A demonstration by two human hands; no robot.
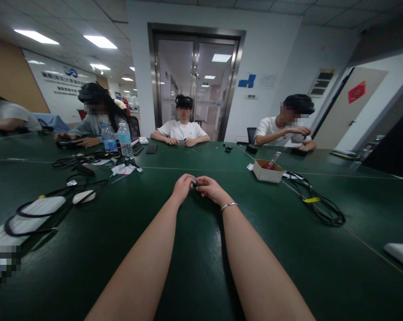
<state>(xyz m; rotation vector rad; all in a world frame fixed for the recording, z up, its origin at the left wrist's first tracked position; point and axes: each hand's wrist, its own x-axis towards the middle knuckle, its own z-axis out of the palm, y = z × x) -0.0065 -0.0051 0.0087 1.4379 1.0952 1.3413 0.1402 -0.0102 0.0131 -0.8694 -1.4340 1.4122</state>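
Note:
Both my arms reach forward over the dark green table (194, 240), and the hands meet near its middle. My left hand (181, 188) is closed, its fingertips pinching one end of a small dark object with a light grey part (195, 183). From the other side, my right hand (210, 188) grips the same object between thumb and fingers. A silver bracelet (229, 206) circles my right wrist. The object is too small and too covered by fingers to tell its kind.
An open cardboard box (267, 174) stands right of my hands, near a coiled black cable (321, 211). Left are two water bottles (125, 140), tangled cables, papers (123, 169), a white mouse (84, 197) and a white keyboard (37, 211). Several people sit around the table.

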